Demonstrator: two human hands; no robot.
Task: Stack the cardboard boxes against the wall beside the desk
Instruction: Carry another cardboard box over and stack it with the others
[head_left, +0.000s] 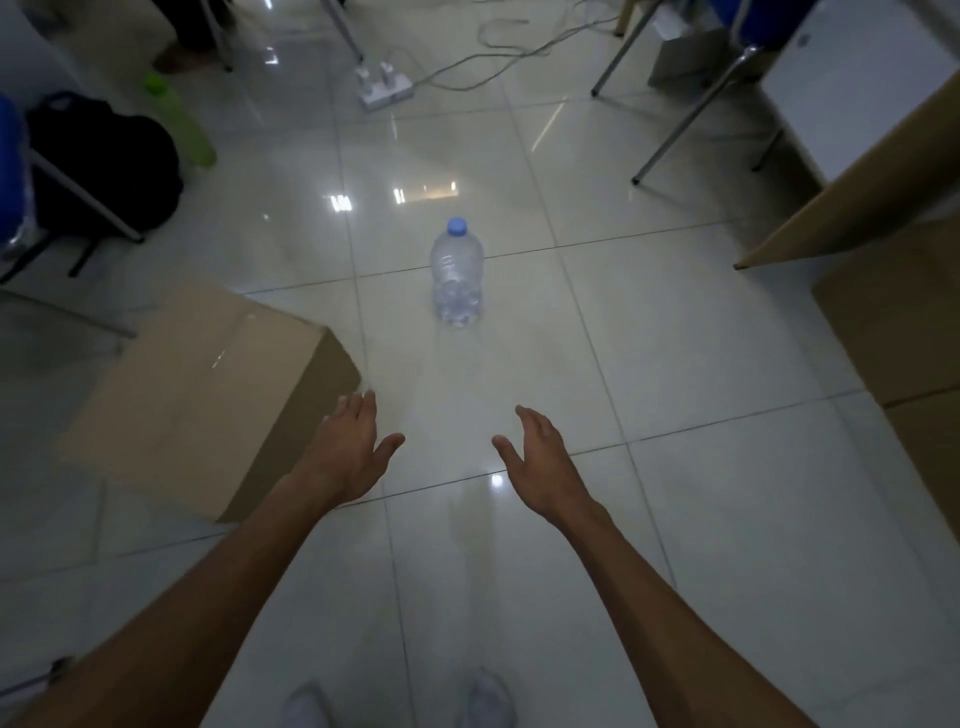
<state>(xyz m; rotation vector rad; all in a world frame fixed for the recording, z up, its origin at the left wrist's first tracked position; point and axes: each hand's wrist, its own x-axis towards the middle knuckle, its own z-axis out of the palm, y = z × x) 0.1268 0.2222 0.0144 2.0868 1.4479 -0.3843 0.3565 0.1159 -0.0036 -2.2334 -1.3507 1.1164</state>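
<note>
A glossy tiled floor (649, 322) fills nearly the whole frame. At the right edge stands a stack of cardboard boxes (893, 332), one on another, with an open flap (852, 192) jutting toward upper left; a white cabinet (857, 78) sits behind it in the upper right corner. At lower left of centre lies a single cardboard box (202, 395), closed, its taped seam facing up. Its long axis runs diagonally, from the lower left toward the upper right of the frame, and its near right corner points at the middle of the floor.

Both bare arms reach forward from the bottom edge. The left hand (348, 452) is spread wide, fingers straight, hovering just beside the box's right end; whether it touches the cardboard I cannot tell. The right hand (540, 467) is likewise flat and relaxed, holding nothing, over bare tile well apart from either box.

At far left, a black backpack (104, 166) leans under a chair, a green bottle (182, 119) beside it. Between the lone box and the stack, at centre frame, a clear plastic bottle (457, 275) with a blue cap stands upright. A white power strip (387, 88) with trailing cables lies at upper centre. White shoes (488, 696) show at the bottom.
</note>
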